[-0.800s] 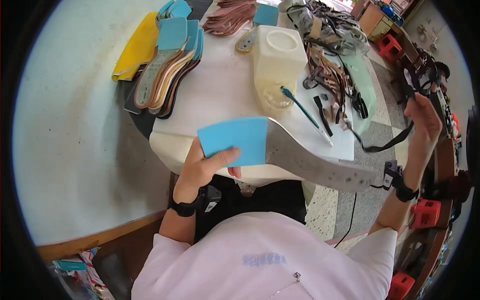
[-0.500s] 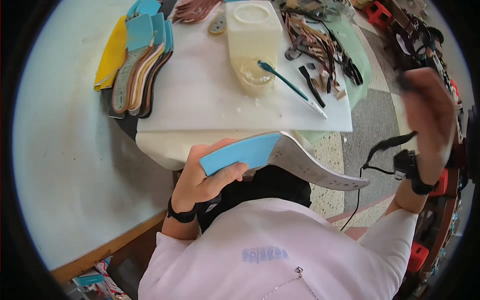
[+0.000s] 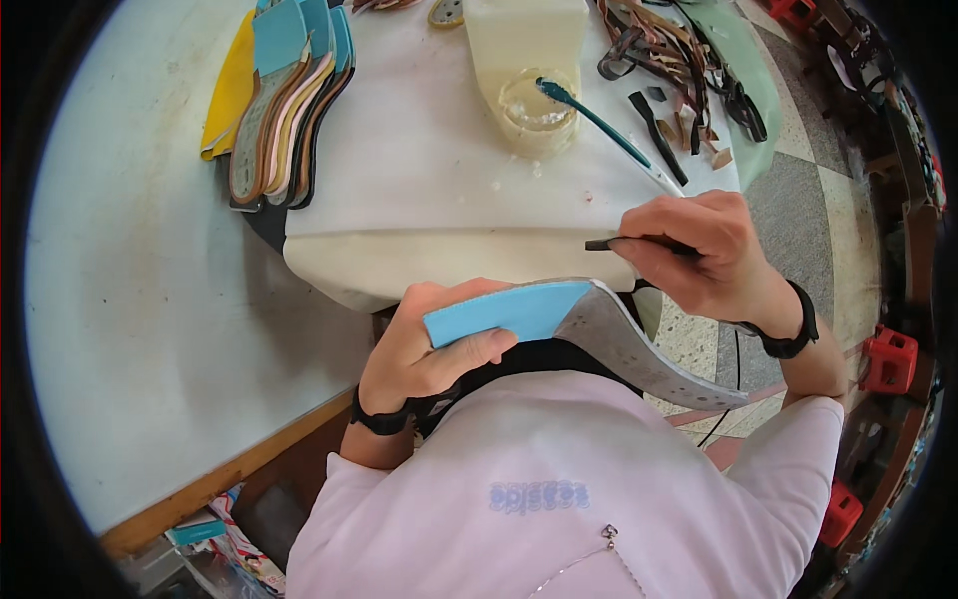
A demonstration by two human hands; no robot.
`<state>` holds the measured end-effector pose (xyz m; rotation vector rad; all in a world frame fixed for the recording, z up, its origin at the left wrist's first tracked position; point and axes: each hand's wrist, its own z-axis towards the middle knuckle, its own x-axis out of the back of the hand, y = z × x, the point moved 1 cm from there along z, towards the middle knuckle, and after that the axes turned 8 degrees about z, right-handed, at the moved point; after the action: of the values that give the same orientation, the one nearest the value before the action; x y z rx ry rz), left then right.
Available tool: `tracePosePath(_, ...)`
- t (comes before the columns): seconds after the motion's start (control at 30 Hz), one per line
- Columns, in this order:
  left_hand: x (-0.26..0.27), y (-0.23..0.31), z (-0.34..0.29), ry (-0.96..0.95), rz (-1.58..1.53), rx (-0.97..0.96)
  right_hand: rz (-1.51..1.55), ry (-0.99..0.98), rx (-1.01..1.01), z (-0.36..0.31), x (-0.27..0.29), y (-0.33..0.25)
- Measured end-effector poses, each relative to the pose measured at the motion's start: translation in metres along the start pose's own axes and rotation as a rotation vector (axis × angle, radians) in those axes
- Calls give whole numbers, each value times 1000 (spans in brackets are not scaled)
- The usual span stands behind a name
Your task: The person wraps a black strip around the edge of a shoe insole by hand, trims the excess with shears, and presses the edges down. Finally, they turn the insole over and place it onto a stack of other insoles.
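Observation:
My left hand [image 3: 424, 349] grips a curved shoe insole [image 3: 644, 351] by its light-blue heel end, thumb on the near face. The insole's grey part, marked with dark spots, bends down to the right, clear of the table edge. Above and to the right of the insole, my right hand [image 3: 699, 250] pinches a short black strip [image 3: 599, 245] whose end sticks out past the fingertips; the rest of it is hidden in the hand. A gap separates the strip from the insole.
A stack of similar blue-ended insoles [image 3: 284, 130] lies at the table's left on something yellow. A cut-open plastic container [image 3: 524, 50] of pale glue stands in the middle, with a green-and-white brush [image 3: 604, 125] leaning out. Loose dark straps [image 3: 664, 50] pile at right; red stools [image 3: 888, 359] stand beyond.
My right hand has swung in from the far right toward the insole, bringing the black strip. My left hand with the insole has shifted slightly right and down in the view.

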<state>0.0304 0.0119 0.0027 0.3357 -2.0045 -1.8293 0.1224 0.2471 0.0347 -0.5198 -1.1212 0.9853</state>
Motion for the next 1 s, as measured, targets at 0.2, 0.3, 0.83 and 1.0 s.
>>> tracePosePath(0.2, 1, -10, -3, 48, -31, 35, 69, -42, 57, 2, -7, 7)
tracePosePath(0.3, 1, -10, -3, 65, -42, 57, 37, -73, 67, 3, -5, 5)
tracePosePath(0.83, -3, -14, -4, 88, -121, 64, 47, -151, 114, -2, -3, 1)
tracePosePath(1.0, -4, -14, -3, 96, -107, 54, 59, -174, 116, -3, -2, 2)
